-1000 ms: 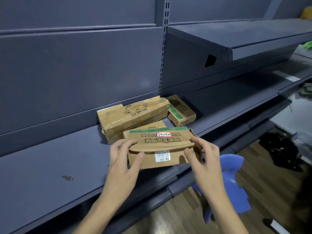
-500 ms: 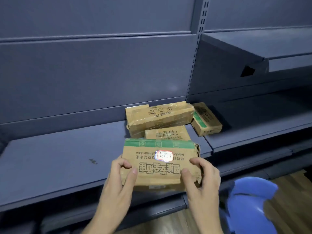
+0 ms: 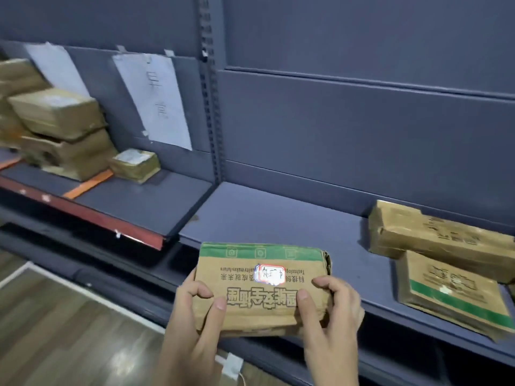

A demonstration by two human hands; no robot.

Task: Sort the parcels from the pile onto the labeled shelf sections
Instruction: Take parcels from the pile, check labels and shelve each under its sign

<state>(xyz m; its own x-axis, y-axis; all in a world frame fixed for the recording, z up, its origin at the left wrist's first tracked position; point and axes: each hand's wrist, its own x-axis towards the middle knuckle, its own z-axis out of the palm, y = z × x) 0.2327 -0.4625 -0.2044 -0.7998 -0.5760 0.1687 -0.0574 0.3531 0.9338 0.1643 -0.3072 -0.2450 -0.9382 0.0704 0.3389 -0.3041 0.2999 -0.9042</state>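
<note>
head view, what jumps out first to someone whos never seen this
First, the cardboard parcel at centre front, gripped by the left hand and right hand, with a red-bordered sticker on top. Next, the stack of parcels on the left shelf beside a taped paper sheet with handwriting. At right, a long parcel lies on the shelf with a flat green-striped parcel in front of it.

Head view, one wide-angle camera worn by the person: looks forward and down, facing the dark shelf (image 3: 273, 218) at a slant, its run receding toward upper left. Near range: the parcel (image 3: 262, 285) sits close under the lens at lower centre; wooden floor (image 3: 55, 316) shows lower left, paper labels (image 3: 156, 98) farther off, upper left.
</note>
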